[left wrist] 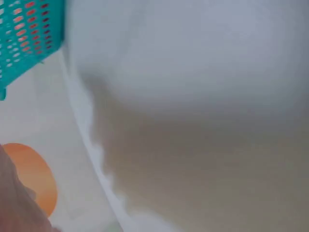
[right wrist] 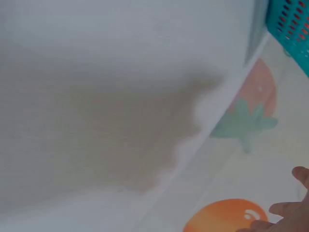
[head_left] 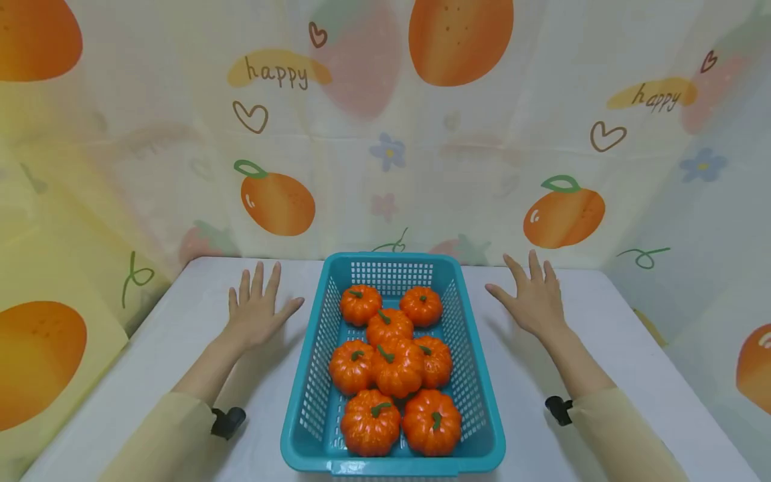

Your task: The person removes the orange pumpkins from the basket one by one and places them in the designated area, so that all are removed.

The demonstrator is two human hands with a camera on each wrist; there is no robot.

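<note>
A teal plastic basket with perforated walls stands in the middle of the table. Several small orange pumpkins with green stems lie in it, one resting on top of others near the centre. To the left of the basket, my left hand is spread with straight fingers, holding nothing. On the other side my right hand is spread the same way, also holding nothing. Both hands are apart from the basket and cast shadows on the table. Each wrist view shows only part of its hand at a lower corner.
The table has a white covering. Behind it and along both sides hangs a pale curtain printed with oranges, hearts and the word happy. Black wrist devices, a left one and a right one, sit at the sleeve cuffs.
</note>
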